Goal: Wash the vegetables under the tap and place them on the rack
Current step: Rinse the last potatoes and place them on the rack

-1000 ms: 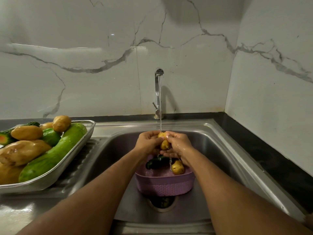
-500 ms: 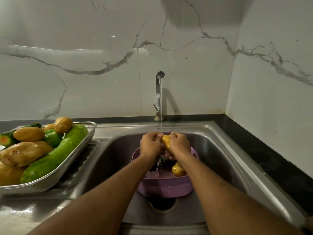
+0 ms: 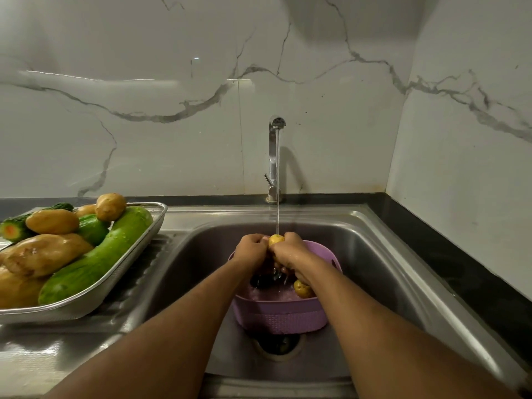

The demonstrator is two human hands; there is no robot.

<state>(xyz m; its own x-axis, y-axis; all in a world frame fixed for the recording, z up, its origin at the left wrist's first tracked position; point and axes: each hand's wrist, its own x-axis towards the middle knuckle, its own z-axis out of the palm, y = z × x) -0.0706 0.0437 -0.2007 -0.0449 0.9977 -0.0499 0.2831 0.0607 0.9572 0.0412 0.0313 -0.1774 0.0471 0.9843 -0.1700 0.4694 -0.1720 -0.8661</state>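
A steel sink [image 3: 374, 254] anchors the scene. Left of the sink, a metal rack [image 3: 135, 251] holds wet washed vegetables: a long pale green gourd [image 3: 98, 257] lying along its near side, several brown potatoes [image 3: 46, 253] and a dark cucumber [image 3: 17, 228]. Inside the sink, a purple basket [image 3: 280, 318] contains shallow water, a dark vegetable [image 3: 260, 280] and one small potato [image 3: 302, 289]. Above the basket, a thin stream from the tap [image 3: 275, 156] lands on a small yellow potato [image 3: 276, 239], glossy with water, which the left hand [image 3: 252, 250] and right hand [image 3: 289, 251] grip together, fingers curled around it.
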